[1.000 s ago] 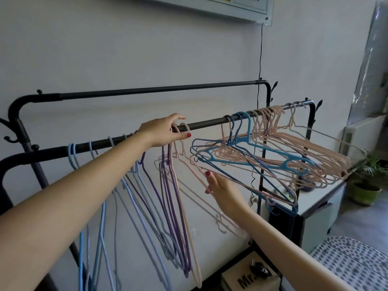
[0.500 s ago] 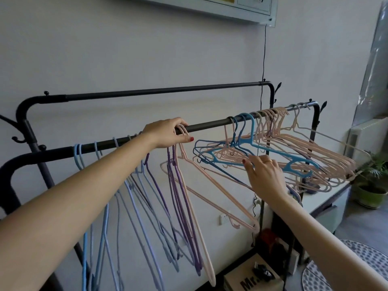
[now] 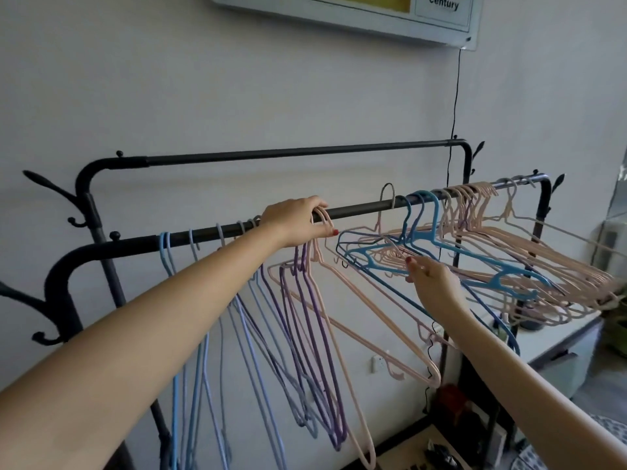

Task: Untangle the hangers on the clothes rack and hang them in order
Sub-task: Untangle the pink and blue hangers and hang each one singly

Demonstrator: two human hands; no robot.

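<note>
roughly half done: blue and purple hangers (image 3: 305,320) hanging straight; left hand (image 3: 298,220) gripping a pink hook on the rail (image 3: 356,211), right hand (image 3: 432,278) pinching into the tangled cluster (image 3: 492,262) left to sort

Pale grey-white wall (image 3: 237,79) fills most of the frame, evenly lit, soft daylight. Framed sign (image 3: 373,11) at top centre, yellow panel, the word "century" legible. Thin black cord (image 3: 456,96) drops from its lower right corner down the wall. White wall socket (image 3: 378,362) low, centre. White cabinet (image 3: 556,337) at right edge. Green plant (image 3: 619,330) far right, mostly cut off. Cardboard box (image 3: 424,449) at bottom centre. Dotted rug (image 3: 539,459) in lower right corner.
</note>
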